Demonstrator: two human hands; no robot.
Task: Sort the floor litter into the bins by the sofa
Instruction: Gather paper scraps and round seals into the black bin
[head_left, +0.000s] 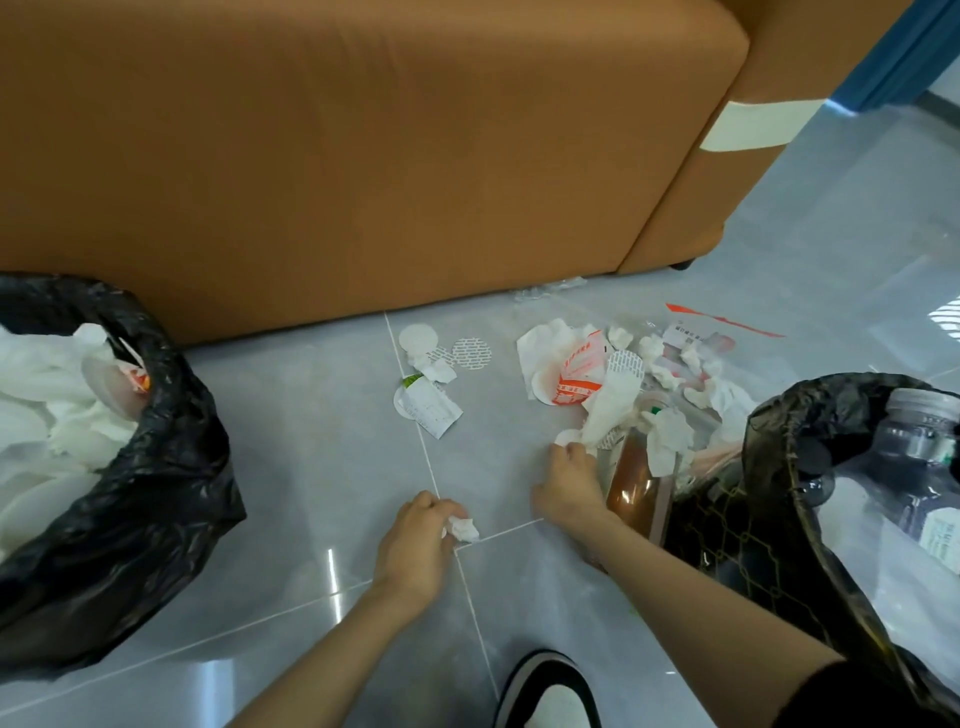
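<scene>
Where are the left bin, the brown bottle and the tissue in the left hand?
left bin (156, 467): head view, on its black bag wall.
brown bottle (629, 486): head view, mid body.
tissue (463, 529): head view, on its crumpled middle.

left bin (156, 467) cut by left edge, right bin (753, 545) by right and bottom edges, shoe (545, 691) clipped at bottom, amber bottle (631, 483) part-hidden behind right hand (569, 480), its tips buried in gripped napkin (610, 405), tissue wad (464, 529) half covered by left hand (415, 540), wrapper (579, 374) print unreadable
</scene>
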